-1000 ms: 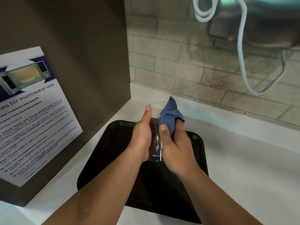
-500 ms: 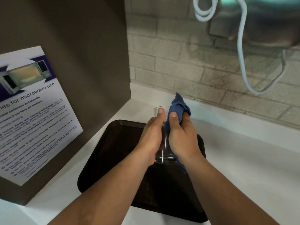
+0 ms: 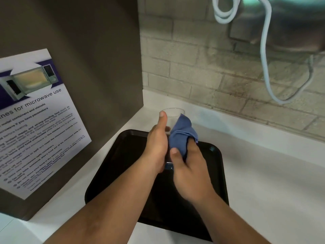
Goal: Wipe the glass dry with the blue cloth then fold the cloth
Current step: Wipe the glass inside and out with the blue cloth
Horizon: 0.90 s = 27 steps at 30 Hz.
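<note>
A clear drinking glass [image 3: 173,114] is held upright above a black tray [image 3: 123,155]. My left hand [image 3: 157,147] wraps its left side, thumb reaching up to the rim. My right hand [image 3: 189,169] presses a bunched blue cloth [image 3: 182,136] against the glass's right side. Both hands hide most of the glass; only the rim and a bit of the base show.
The tray lies on a white counter [image 3: 263,173]. A dark cabinet side with a microwave-use poster [image 3: 35,120] stands at the left. A brick wall [image 3: 211,76] runs behind, with a white cable [image 3: 265,59] hanging from a fixture at the top right.
My right hand slid down the glass with the cloth, after having moved up half a second before. My left hand keeps its hold on the glass.
</note>
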Available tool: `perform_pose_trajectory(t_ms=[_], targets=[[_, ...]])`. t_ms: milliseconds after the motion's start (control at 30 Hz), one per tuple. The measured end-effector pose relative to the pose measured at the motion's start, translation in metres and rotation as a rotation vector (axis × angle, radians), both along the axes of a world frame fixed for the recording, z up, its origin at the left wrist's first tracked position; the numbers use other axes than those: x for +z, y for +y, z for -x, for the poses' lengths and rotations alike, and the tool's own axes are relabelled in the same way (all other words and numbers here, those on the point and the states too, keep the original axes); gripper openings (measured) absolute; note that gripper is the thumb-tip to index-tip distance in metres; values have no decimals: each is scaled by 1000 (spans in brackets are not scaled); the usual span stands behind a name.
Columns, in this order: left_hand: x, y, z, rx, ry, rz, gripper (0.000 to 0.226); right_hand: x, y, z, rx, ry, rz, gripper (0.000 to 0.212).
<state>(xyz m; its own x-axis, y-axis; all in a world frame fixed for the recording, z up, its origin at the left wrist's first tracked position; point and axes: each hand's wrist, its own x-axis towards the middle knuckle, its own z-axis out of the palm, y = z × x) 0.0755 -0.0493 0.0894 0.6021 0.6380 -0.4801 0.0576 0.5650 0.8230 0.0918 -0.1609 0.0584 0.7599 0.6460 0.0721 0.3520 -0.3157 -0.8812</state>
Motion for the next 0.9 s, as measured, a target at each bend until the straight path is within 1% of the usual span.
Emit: perform_pose_trajectory(t_ms=[33, 67, 100, 133, 167, 200, 267, 300, 333, 367, 400, 433, 467, 533, 567, 600, 633, 667, 700, 767, 800, 833, 867, 900], targets=[[-1, -1, 0, -24, -12, 14, 67, 0, 3, 2, -11, -124, 49, 52], [-2, -1, 0, -57, -24, 20, 67, 3, 8, 0, -44, -191, 61, 57], [-3, -3, 1, -93, -36, 22, 68, 9, 12, -4, -74, -208, 26, 56], [-4, -4, 3, -112, -45, 19, 68, 13, 17, -11, -97, -188, -28, 50], [-6, -5, 6, -116, -62, 23, 68, 19, 20, -20, -116, -117, -93, 41], [-7, -5, 8, -110, -85, 24, 69, 25, 22, -30, -121, 3, -157, 35], [-7, -4, 9, -100, -111, -9, 72, 34, 22, -45, -107, 302, -287, 32], [-5, -2, 9, -85, -110, -20, 73, 35, 21, -47, -113, 462, -310, 31], [-3, 0, 8, -64, -108, -14, 73, 33, 18, -45, -119, 566, -294, 29], [0, 2, 8, -39, -104, -3, 73, 28, 15, -40, -120, 609, -263, 27], [1, 5, 6, -16, -95, -3, 72, 22, 11, -33, -119, 598, -225, 24], [0, 7, 5, -2, -78, -16, 71, 17, 8, -24, -98, 514, -190, 22], [-1, 7, 4, 0, -59, -33, 70, 13, 5, -15, -56, 375, -165, 22], [-6, 5, 3, -35, -30, -50, 71, 9, 3, -3, 26, 54, -115, 39], [-9, 3, 3, -74, -32, -39, 72, 12, 7, -5, 2, -60, -99, 45], [-11, 0, 4, -113, -49, -26, 72, 17, 12, -10, -39, -107, -101, 47], [-12, -2, 5, -145, -70, -19, 73, 22, 17, -17, -81, -111, -115, 45], [-12, -4, 6, -158, -94, -18, 74, 27, 20, -25, -109, -73, -131, 43], [-12, -4, 7, -154, -116, -22, 74, 33, 23, -35, -124, 10, -161, 42], [-10, -1, 8, -130, -141, -43, 72, 40, 23, -49, -133, 301, -248, 39], [-8, 1, 7, -113, -142, -52, 72, 39, 20, -50, -132, 449, -259, 36], [-5, 4, 6, -84, -135, -53, 72, 35, 15, -46, -121, 529, -255, 31], [-2, 6, 6, -49, -118, -50, 72, 29, 10, -38, -99, 536, -235, 27], [0, 9, 5, -11, -97, -46, 72, 21, 6, -28, -70, 479, -211, 23]])
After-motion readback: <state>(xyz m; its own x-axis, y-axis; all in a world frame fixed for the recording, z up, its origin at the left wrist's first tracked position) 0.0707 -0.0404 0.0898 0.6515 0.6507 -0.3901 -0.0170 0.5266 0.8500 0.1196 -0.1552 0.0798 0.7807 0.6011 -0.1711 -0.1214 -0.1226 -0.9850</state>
